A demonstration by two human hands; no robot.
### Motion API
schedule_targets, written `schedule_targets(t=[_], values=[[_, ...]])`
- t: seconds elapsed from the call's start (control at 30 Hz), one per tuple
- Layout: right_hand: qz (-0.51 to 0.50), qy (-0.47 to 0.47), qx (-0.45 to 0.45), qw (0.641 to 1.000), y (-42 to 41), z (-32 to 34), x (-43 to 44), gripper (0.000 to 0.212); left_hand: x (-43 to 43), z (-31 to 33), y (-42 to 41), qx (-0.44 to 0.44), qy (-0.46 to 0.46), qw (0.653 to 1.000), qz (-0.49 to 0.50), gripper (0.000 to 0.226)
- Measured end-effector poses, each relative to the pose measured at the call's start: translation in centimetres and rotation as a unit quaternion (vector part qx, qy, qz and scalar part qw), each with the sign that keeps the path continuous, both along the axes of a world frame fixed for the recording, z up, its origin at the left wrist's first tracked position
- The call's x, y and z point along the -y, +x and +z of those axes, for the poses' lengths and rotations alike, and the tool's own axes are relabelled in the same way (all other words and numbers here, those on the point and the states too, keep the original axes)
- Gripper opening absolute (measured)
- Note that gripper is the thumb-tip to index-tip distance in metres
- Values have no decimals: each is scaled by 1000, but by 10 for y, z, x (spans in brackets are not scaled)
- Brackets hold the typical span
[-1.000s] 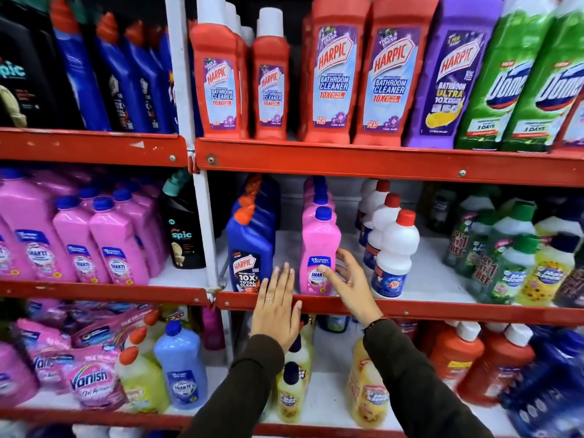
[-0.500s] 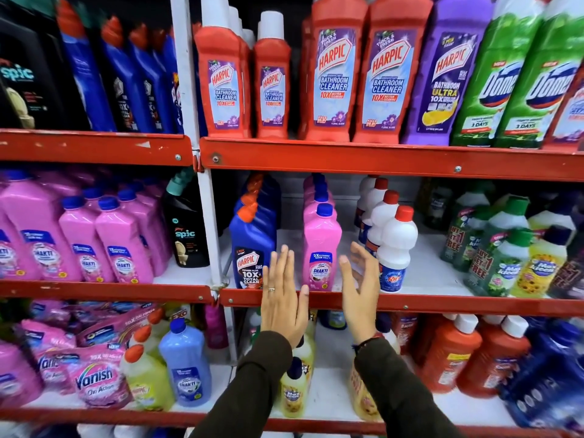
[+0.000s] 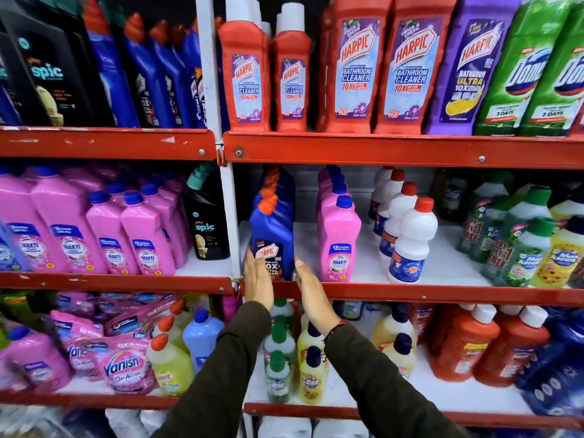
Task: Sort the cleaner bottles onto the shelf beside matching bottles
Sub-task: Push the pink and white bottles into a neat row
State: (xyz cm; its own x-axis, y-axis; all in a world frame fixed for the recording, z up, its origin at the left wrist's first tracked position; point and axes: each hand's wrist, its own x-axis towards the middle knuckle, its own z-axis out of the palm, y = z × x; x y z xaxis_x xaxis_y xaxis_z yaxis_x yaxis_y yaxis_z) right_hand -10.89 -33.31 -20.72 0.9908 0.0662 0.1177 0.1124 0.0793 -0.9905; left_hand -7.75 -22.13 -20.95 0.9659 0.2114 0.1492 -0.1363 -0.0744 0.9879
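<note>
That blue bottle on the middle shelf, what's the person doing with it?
A person is tidying store shelves packed with cleaner bottles. Both hands are up at the front of the middle shelf: the left hand and the right hand flank the front blue Harpic bottle, palms facing it, as if squaring it up or about to grasp it. It stands upright at the head of a row of matching blue bottles, with a row of pink Shakti bottles just to its right. Neither hand holds anything.
</note>
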Motion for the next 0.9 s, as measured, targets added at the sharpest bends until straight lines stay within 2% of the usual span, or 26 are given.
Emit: schedule_targets(t=[0.2,0.27,0.33,0.4,0.5,0.57,0.63,0.73,0.8,0.9], values=[[-3,-35,11,999,-2,0,2,47,-8,-3,3,12,19,1000,-17,62],[-25,-26,27,999,-8,-2,1,44,-1,-3,-1,28,28,999,17,58],[-118,-8,62,991,-17,-6,2,38,13,-3,-16,56,28,993,95,54],[-236,9,111,965,-27,-10,10,33,30,-10,-32,96,22,985,139,55],[-330,48,115,936,-34,-1,38,27,59,-26,-48,151,60,985,60,56],[-302,28,83,949,-34,4,59,38,76,-22,-54,148,57,987,-28,50],[-241,-12,48,969,-29,7,72,44,90,-11,-48,90,21,991,-99,53],[-172,-42,33,984,-25,9,84,42,103,-8,-24,-29,-63,987,-145,88],[-151,-45,28,987,-24,9,90,42,108,-24,0,-75,-75,981,-165,110],[-144,-46,12,989,-24,6,96,46,111,-28,3,-69,-45,983,-166,112]])
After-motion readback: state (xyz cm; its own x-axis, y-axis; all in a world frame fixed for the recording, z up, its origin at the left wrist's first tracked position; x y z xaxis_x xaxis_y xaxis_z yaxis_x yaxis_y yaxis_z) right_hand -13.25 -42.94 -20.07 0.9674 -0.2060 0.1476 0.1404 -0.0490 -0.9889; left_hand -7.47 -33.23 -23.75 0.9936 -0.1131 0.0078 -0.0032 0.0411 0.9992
